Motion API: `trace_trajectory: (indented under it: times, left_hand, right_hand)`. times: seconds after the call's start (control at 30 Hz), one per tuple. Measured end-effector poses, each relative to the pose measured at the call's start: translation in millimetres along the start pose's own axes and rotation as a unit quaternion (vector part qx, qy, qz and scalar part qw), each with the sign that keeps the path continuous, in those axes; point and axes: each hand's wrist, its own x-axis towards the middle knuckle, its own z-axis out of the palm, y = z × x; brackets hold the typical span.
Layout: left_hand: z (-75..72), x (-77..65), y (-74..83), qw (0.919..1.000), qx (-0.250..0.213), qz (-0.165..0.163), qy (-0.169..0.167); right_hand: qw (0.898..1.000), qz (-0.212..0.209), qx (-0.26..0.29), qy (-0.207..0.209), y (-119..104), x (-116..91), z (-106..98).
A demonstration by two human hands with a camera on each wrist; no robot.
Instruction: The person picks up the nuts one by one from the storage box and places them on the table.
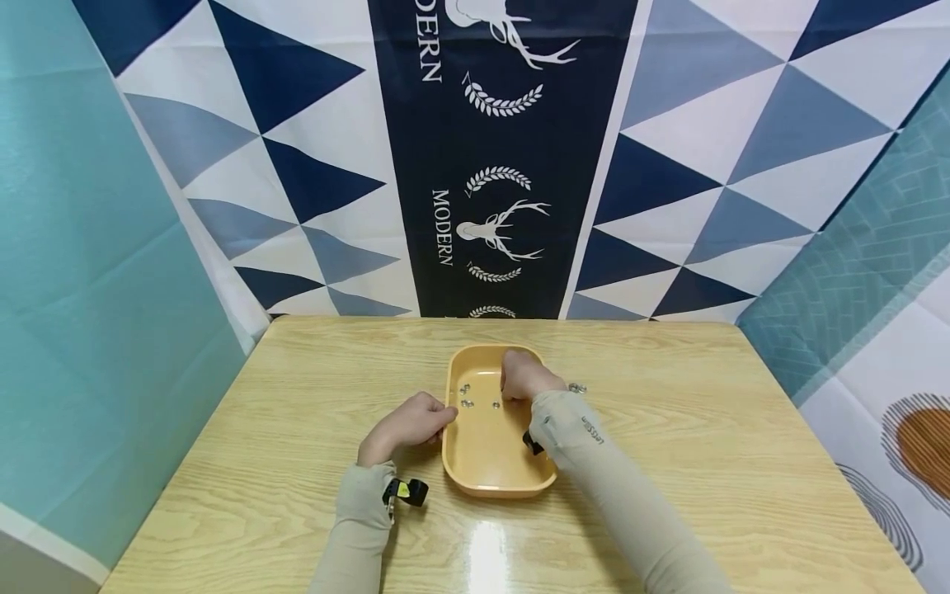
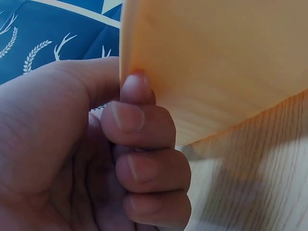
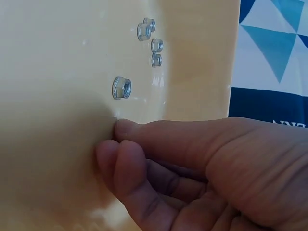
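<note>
A yellow-orange plastic tray [image 1: 490, 470] lies lengthwise on the table. My left hand [image 1: 411, 425] grips its left rim; in the left wrist view the tray wall [image 2: 216, 62] runs up from my curled fingers [image 2: 147, 171]. My right hand [image 1: 525, 378] reaches into the tray's far right part, thumb and fingertips bunched close over its floor. I cannot tell whether a nut is between those fingertips. Just beside the thumb sits one silver flange nut [image 3: 121, 88]. Several more flange nuts [image 3: 157, 45] rest in the tray near its left wall.
A few small silver nuts [image 1: 576, 388] lie on the wooden table [image 1: 668, 429] just right of the tray, beside my right wrist. A patterned cloth wall [image 1: 490, 165] stands along the table's back edge. Black camera straps [image 1: 406, 492] are on the wrists.
</note>
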Motion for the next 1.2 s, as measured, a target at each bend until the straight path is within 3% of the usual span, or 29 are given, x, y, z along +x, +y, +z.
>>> trace_trajectory:
  times: [0.37,0.53,1.2]
  left_hand:
    - [4.3,2.2,4.3,0.9992,0.026,-0.008,0.029]
    - [4.3,2.3,6.0,0.9991,0.025,-0.013,0.03]
    - [3.6,1.9,7.0,0.9987,0.036,-0.015,0.033]
  right_hand:
    - [1.0,0.001,0.014,-0.01,-2,-7,-2]
    - [0.999,-0.007,0.047,-0.02,-2,-13,-9]
    - [0.991,-0.026,0.135,0.01,6,-37,-45]
